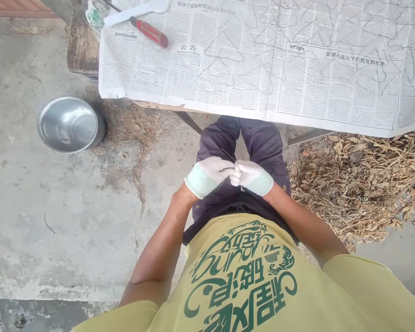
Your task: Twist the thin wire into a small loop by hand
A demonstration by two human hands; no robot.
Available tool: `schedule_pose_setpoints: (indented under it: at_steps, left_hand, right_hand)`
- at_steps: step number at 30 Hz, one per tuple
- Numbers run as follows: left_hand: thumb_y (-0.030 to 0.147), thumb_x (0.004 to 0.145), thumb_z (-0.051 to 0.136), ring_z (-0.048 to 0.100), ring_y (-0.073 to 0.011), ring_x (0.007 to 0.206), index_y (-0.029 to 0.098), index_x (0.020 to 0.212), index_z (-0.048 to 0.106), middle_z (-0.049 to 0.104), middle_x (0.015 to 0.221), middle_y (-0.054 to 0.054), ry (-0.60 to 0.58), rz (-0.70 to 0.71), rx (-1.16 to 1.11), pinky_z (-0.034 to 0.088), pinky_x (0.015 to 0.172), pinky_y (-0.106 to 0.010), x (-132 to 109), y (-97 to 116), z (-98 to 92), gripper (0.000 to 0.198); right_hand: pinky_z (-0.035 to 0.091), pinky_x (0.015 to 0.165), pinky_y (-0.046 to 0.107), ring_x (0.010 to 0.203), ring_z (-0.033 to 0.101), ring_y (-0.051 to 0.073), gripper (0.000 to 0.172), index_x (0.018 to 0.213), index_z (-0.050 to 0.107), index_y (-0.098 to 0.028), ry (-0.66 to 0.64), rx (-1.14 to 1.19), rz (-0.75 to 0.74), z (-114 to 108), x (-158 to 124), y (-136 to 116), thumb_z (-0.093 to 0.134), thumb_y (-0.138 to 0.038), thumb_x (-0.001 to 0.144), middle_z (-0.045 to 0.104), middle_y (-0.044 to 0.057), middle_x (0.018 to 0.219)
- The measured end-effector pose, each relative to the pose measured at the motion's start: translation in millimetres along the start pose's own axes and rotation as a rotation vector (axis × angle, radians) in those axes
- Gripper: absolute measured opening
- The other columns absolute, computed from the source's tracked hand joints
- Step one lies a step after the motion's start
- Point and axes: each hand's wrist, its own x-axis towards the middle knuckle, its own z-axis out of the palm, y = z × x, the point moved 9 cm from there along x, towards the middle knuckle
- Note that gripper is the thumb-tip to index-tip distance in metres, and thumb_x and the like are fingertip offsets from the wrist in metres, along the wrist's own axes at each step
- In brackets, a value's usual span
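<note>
My left hand (209,171) and my right hand (249,174), both in white gloves with pale green cuffs, meet above my lap. A thin wire (228,155) sticks up from between them, slanting to the upper left. The fingers of both hands are closed together around its lower end, which they hide. Beyond my knees, many bent thin wires (224,48) lie spread over newspaper (200,87) on a table. A screwdriver (150,32) with a red and black handle rests at the left part of the paper.
Next to the screwdriver lies a long white utensil (131,14), with a crumpled clear and green plastic bag (95,17) beside it. A metal pot (69,124) stands on the concrete floor at the left. Dry plant stalks and leaves (359,189) cover the ground at the right.
</note>
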Motion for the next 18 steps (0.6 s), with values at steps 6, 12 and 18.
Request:
schedule_pose_setpoints:
  at_steps: [6,12,18]
  left_hand:
    - [0.044,0.102,0.055,0.063,-0.0141,0.074,0.025,0.099,0.078,0.072,0.081,0.0,0.086,0.075,0.005,0.045,0.07,-0.024,-4.6,3.0,-7.0,0.03]
    - [0.046,0.103,0.05,0.058,-0.0129,0.063,0.024,0.091,0.076,0.064,0.067,0.002,-0.073,0.089,0.007,0.04,0.062,-0.025,-2.2,3.9,3.2,0.035]
    - [0.047,0.104,0.045,0.058,-0.0149,0.065,0.024,0.094,0.074,0.064,0.068,0.0,-0.089,0.095,0.036,0.037,0.061,-0.027,-2.3,0.3,7.7,0.039]
  right_hand:
    - [0.038,0.058,0.028,0.058,0.047,0.012,0.038,0.067,0.051,-0.017,-0.046,0.043,0.031,5.4,-1.9,7.2,0.083,-0.033,0.08,0.049,-0.002,0.068]
    - [0.037,0.055,0.027,0.054,0.048,0.011,0.038,0.067,0.052,-0.017,-0.076,-0.03,-0.001,9.5,-3.3,6.7,0.083,-0.034,0.082,0.052,-0.002,0.065]
    - [0.038,0.053,0.028,0.054,0.048,0.011,0.041,0.068,0.051,-0.017,-0.038,-0.073,-0.005,7.0,-4.1,7.0,0.085,-0.037,0.081,0.053,-0.002,0.064]
